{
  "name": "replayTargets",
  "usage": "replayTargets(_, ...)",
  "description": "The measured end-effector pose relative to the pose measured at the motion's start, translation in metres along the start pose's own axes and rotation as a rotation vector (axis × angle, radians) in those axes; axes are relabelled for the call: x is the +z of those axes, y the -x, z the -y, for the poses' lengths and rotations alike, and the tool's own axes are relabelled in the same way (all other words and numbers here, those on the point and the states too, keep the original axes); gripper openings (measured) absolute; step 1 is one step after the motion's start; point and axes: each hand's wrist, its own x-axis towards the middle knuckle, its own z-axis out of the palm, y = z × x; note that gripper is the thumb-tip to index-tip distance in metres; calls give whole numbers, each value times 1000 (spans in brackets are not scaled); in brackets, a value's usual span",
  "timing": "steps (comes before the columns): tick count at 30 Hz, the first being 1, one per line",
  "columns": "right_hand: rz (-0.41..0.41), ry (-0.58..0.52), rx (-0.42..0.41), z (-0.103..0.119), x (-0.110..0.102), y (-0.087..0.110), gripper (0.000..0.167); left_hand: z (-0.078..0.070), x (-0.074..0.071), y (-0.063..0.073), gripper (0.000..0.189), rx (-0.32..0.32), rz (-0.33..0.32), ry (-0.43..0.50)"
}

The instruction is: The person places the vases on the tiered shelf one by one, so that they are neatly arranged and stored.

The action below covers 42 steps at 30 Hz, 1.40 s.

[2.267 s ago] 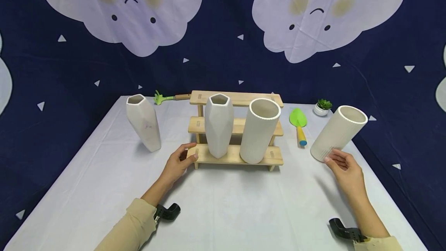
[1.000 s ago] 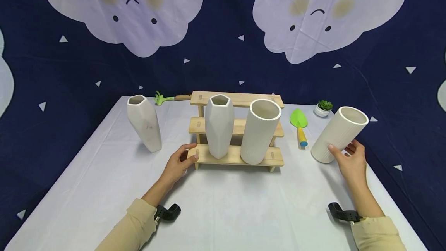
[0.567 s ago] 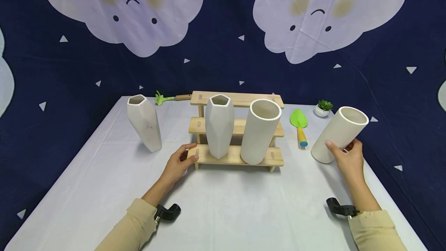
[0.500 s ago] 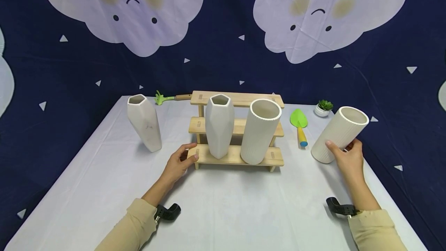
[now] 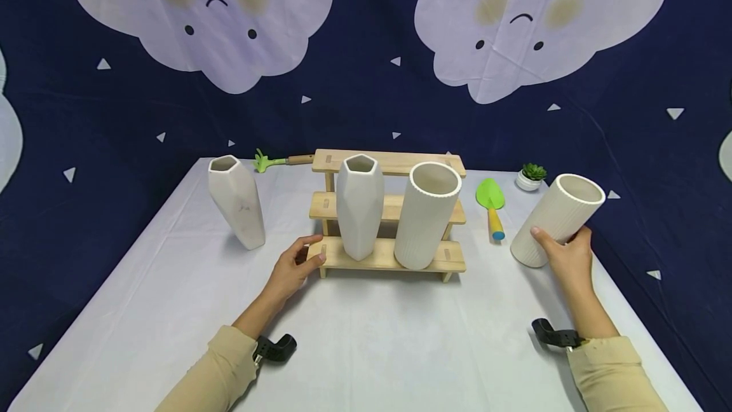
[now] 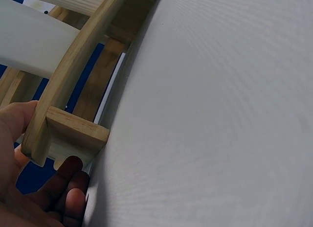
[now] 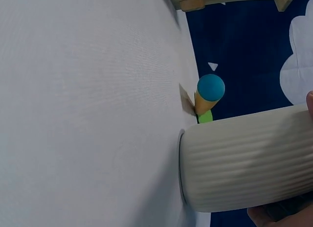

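At the left end of the three-tier wooden plant stand (image 5: 394,161), my left hand (image 5: 288,272) grips the bottom shelf between thumb and index finger. The left wrist view shows the thumb at the shelf edge (image 6: 61,85), the other fingers curled below. On that shelf stand a white faceted vase (image 5: 360,208) and a white ribbed cylindrical vase (image 5: 426,221). To the right, my right hand (image 5: 572,262) holds a second ribbed vase (image 5: 551,215) low on its body, thumb in front, fingers mostly hidden behind. The base of this vase (image 7: 234,163) is right at the tablecloth.
A second faceted vase (image 5: 237,202) stands left of the stand. A green hand rake (image 5: 280,161) lies behind, near the back edge. Right of the stand lies a green trowel with a yellow handle (image 5: 493,218). A small potted succulent (image 5: 530,177) sits at the back right.
My right hand has gone from fingertips at the lower front of the ribbed vase to a grip round its side. That forearm has shifted forward and left. My left hand stays put.
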Motion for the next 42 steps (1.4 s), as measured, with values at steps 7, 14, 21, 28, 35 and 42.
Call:
replayTargets(7, -14, -2, 10, 1, 2, 0, 88, 0, 0, 0, 45, 1, -2, 1)
replayTargets(14, -20, -1, 18, 2, 2, -1, 88, 1, 0, -1, 46, 8, 1, 0)
replayTargets(21, -33, -1, 26, 3, 2, -1, 85, 2, 0, -1, 45, 10, 1, 3)
replayTargets(28, -32, 24, 35, 4, -1, 1, 85, 4, 2, -1, 47, 20, 0, 4)
replayTargets(35, -15, 52, 15, 18, -8, 6, 86, 3, 1, -2, 46, 25, 6, 2)
replayTargets(42, 14, 43, -24, 45, -14, 12, 83, 3, 0, -2, 47, 29, 5, 3)
